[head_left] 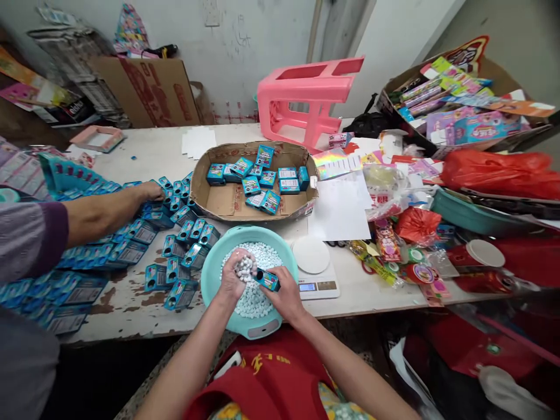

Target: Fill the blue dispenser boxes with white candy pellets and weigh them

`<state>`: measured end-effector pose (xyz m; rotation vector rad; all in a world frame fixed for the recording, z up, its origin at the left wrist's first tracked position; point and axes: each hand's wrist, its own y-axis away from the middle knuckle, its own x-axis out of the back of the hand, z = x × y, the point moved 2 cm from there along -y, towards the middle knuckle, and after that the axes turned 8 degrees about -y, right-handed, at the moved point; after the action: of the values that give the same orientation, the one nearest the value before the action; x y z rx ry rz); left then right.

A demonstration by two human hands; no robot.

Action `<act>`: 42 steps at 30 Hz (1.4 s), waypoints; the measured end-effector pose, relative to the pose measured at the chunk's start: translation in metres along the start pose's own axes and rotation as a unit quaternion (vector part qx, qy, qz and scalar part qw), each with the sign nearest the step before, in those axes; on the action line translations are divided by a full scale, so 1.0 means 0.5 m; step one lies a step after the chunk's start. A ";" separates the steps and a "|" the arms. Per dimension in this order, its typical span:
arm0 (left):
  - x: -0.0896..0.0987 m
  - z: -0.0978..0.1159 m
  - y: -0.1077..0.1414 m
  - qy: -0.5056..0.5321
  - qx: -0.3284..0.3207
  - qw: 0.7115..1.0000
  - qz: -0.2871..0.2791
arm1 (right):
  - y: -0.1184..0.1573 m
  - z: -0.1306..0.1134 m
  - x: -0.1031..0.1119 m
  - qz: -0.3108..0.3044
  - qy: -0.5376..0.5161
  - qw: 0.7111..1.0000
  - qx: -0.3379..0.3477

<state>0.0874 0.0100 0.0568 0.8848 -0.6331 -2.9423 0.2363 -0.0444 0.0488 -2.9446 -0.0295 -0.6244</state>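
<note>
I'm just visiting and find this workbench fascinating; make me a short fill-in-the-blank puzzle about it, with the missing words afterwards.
1. While the person's right hand grips a small blue printed box, the cupped ____ hand holds small white pellets.
2. Directly right of the round turquoise plastic basin sits a flat white digital weighing ____.
3. Beyond the oval brown cardboard tray, a pink plastic ____ lies on its side.

Missing words: left; scale; stool.
</note>
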 end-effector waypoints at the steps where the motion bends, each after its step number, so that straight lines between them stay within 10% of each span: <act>1: -0.009 0.005 0.002 -0.006 -0.034 0.999 0.025 | -0.003 -0.004 -0.011 -0.011 0.008 1.000 0.004; 8: -0.021 0.006 -0.012 -0.034 -0.086 0.984 0.154 | -0.021 -0.019 -0.035 -0.032 0.047 0.998 -0.004; 42: -0.082 0.013 0.013 -0.084 -0.137 0.980 0.115 | -0.029 -0.041 0.002 0.017 -0.067 0.997 -0.043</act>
<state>0.1178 0.0115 0.0859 0.5049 -0.2964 -2.8164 0.2280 -0.0325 0.0697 -3.0577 0.0355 -0.4330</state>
